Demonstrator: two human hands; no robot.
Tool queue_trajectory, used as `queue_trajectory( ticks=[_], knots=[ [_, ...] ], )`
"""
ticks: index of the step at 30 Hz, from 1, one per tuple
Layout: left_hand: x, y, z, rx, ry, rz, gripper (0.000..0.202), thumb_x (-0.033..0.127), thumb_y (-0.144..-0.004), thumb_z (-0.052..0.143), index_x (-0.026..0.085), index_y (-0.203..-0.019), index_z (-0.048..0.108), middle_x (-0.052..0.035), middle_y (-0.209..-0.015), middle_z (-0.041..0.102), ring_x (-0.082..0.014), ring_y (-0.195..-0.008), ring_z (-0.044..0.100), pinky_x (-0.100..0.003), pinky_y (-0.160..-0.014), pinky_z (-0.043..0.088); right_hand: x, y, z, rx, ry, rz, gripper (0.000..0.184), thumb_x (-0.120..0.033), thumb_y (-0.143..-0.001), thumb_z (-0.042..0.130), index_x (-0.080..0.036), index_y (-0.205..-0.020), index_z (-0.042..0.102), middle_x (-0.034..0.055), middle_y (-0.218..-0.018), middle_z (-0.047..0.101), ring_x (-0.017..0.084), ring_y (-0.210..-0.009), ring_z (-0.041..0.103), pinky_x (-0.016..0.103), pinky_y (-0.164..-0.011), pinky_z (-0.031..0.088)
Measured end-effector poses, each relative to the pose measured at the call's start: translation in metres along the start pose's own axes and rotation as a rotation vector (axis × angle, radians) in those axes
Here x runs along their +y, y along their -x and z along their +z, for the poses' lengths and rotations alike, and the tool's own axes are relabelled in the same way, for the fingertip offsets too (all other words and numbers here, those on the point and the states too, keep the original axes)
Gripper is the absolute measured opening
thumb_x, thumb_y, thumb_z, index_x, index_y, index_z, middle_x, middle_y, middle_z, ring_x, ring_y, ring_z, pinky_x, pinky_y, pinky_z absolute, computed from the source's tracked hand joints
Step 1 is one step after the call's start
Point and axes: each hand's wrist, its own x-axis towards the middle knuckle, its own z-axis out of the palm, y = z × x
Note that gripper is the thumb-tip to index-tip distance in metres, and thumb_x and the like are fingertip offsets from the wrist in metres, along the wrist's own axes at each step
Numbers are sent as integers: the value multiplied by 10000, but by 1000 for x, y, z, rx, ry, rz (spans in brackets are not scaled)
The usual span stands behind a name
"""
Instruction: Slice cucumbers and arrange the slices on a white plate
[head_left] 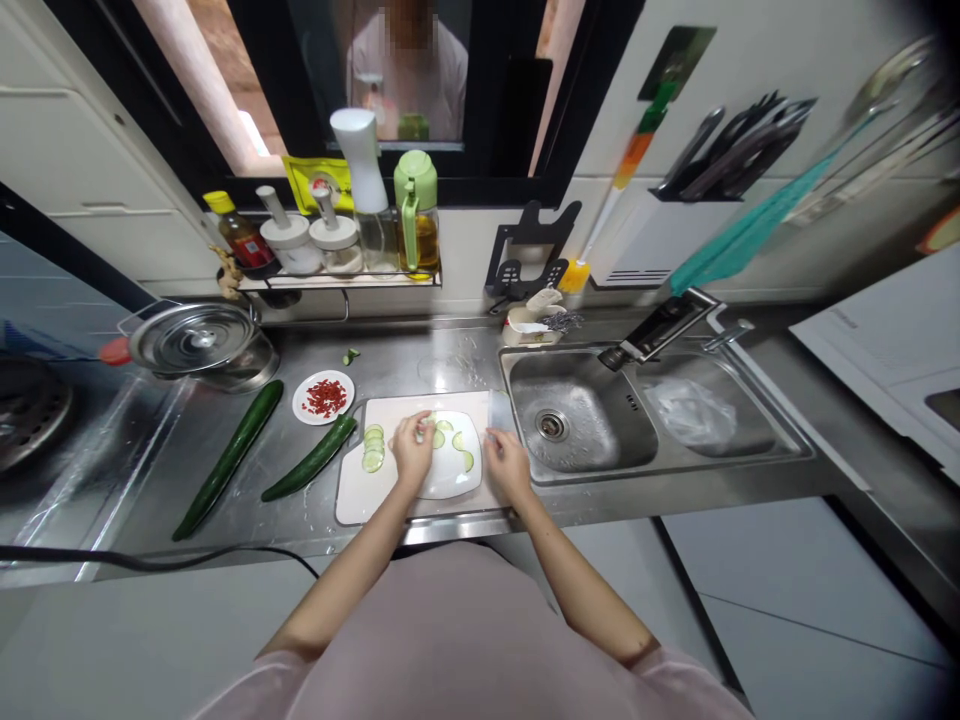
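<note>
Fingers curled at a plate (450,482)
The left hand (414,452) bent over its left rim, the right hand (509,464) by a blade (500,411) to its right; I couldn't tell their grip. Cucumber slices (373,455) lay on it and to its left.

A lidded pot (210,350) is standing on the bench (187,430). Along the wire shelf (345,281), a sauce bottle (245,243), two jars (292,240), a spray bottle (358,165) and an oil bottle (424,225) (pale green at the top) are standing in a row. A clear plastic bag (694,412) is lying in the right half of the sink (607,440), near the tap (664,328). A long brush (619,185) is hanging beside the knife holder (649,240).
</note>
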Motion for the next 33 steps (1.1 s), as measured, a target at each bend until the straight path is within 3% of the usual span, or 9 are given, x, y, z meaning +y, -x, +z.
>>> queue_trajectory(
  ticks=[4,6,8,12,16,22,33],
  knots=[
    [-31,1,-32,339,337,-133,366,367,-847,500,185,-1158,566,-35,-896,573,-129,-757,529,-251,-732,437,15,-17,-18,313,-316,85,419,-380,-835,426,-124,-1070,658,45,-772,597,155,-698,512,272,-689,426],
    [-51,6,-46,451,419,-221,378,380,-823,534,186,-1147,553,-12,-859,546,-112,-724,518,-240,-723,437,19,-23,-26,373,-413,139,429,-401,-809,457,-104,-1044,659,17,-696,557,136,-630,479,254,-629,413],
    [-68,14,-56,487,409,-314,391,385,-807,557,202,-1151,537,5,-831,531,-109,-714,519,-246,-732,439,22,-26,-31,393,-465,169,429,-406,-787,483,-95,-1024,660,-7,-648,521,122,-593,451,242,-598,402],
    [-86,37,-65,417,113,-513,359,405,-805,556,249,-1127,544,-19,-926,575,-185,-868,548,-372,-858,414,20,-26,-32,375,-492,181,424,-404,-761,509,-94,-1006,663,-18,-635,506,112,-572,432,235,-579,395],
    [-85,52,-69,263,-212,-552,297,423,-813,540,281,-1071,582,-58,-1050,598,-292,-1043,503,-498,-932,317,12,-23,-24,330,-486,151,413,-410,-771,494,-107,-992,667,-26,-615,485,108,-558,415,223,-548,371],
    [-84,53,-72,178,-381,-515,313,436,-823,524,266,-1075,599,-94,-1116,590,-326,-1087,463,-503,-928,287,0,-21,-16,274,-479,98,434,-416,-776,490,-97,-1011,666,-30,-612,466,112,-568,409,233,-566,365],
    [-79,42,-64,161,-405,-485,298,478,-807,554,250,-980,635,-90,-1054,602,-316,-1051,484,-472,-908,291,5,-17,-12,224,-459,86,442,-445,-763,489,-103,-979,669,-36,-585,456,120,-557,408,241,-559,352]
  ],
)
